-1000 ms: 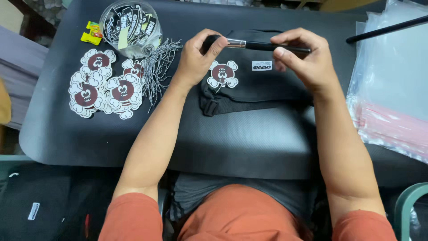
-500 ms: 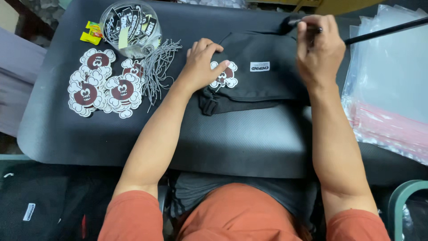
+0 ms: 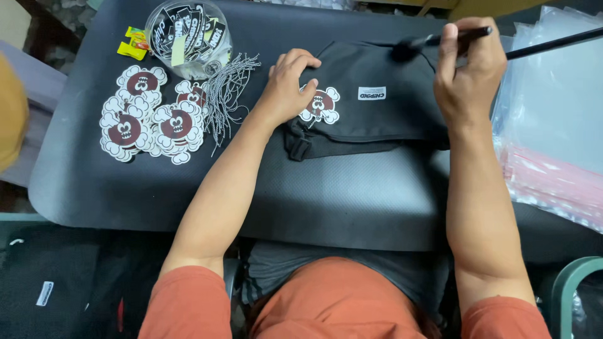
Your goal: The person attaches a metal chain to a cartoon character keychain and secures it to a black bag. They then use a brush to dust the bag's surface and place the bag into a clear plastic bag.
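Note:
A black fabric bag [image 3: 377,119] with a small white label lies on the dark mat [image 3: 352,201]. My left hand [image 3: 290,85] rests on the bag's left end, fingers curled, next to a round brown and white cloud-shaped tag [image 3: 320,105] lying on the bag. My right hand [image 3: 468,69] is raised over the bag's far right corner and grips a thin black stick-like tool [image 3: 440,41] whose dark tip points left.
A pile of the same cloud-shaped tags [image 3: 147,119] lies at the left, beside a bundle of thin strings [image 3: 229,94]. A clear round tub [image 3: 188,31] of labels stands at the back left. Clear plastic bags [image 3: 553,125] are stacked at the right.
My right hand has lifted the black tool away from my left hand, up and to the right over the bag's far corner. My left hand has let go and settled on the bag.

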